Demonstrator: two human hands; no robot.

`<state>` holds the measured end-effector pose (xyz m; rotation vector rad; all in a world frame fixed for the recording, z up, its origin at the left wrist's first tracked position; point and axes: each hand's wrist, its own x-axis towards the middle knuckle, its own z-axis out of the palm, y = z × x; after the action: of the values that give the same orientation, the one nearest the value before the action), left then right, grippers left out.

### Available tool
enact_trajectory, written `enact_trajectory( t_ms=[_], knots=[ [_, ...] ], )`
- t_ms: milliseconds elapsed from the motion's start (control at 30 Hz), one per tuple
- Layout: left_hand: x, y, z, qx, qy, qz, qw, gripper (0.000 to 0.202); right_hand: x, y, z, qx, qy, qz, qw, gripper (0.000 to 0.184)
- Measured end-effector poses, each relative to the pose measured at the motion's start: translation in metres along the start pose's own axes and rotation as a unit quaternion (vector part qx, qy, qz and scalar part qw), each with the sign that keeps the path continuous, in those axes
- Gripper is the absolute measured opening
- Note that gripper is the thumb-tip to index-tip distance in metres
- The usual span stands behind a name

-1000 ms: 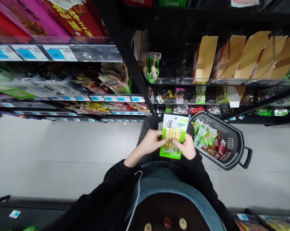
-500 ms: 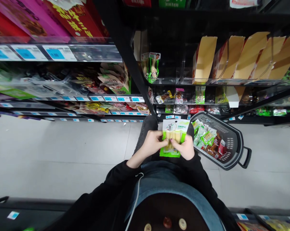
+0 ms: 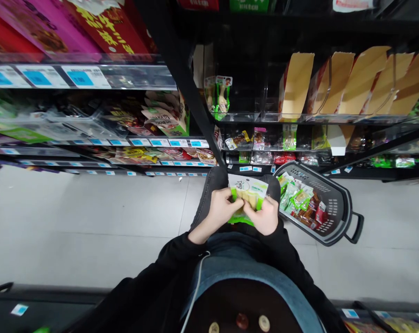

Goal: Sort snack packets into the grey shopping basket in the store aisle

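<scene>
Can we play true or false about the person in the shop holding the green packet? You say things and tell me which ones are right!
1. The left hand and the right hand both hold the green packet. True.
2. The basket stands up on a shelf. False: it sits on the floor, at the person's right side.
3. The basket has snack packets in it. True.
4. The floor is dark carpet. False: it is pale tiles.

Left hand (image 3: 222,208) and right hand (image 3: 266,216) sit close together, fingers pinched inward.
</scene>
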<state>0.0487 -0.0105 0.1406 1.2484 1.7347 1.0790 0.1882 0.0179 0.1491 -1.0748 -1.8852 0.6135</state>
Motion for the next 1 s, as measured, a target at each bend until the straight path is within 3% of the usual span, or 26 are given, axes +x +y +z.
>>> enact_trajectory(
  t_ms=[133, 233, 333, 500, 767, 1000],
  knots=[
    [0.002, 0.002, -0.007, -0.01, -0.052, 0.011, 0.999, 0.014, 0.002, 0.005, -0.001, 0.064, -0.045, 0.083, 0.993, 0.015],
    [0.006, 0.007, -0.013, -0.038, -0.102, 0.022, 0.994, 0.019, 0.002, 0.011, -0.002, 0.185, -0.094, 0.186, 0.96, 0.021],
    [0.009, 0.012, -0.015, -0.088, -0.11, 0.024, 0.99, 0.023, 0.002, 0.015, -0.002, 0.264, -0.105, 0.239, 0.929, 0.028],
    [0.01, 0.013, -0.013, -0.121, -0.112, 0.002, 0.986, 0.03, 0.001, 0.018, -0.001, 0.285, -0.123, 0.255, 0.916, 0.03],
    [0.005, 0.01, -0.005, -0.134, -0.041, -0.014, 0.99, 0.026, 0.001, 0.021, 0.001, 0.305, -0.123, 0.251, 0.91, 0.033],
    [0.013, 0.007, -0.007, -0.117, -0.031, 0.005, 0.993, 0.028, -0.002, 0.027, 0.007, 0.35, -0.21, 0.224, 0.885, 0.039]
  ],
)
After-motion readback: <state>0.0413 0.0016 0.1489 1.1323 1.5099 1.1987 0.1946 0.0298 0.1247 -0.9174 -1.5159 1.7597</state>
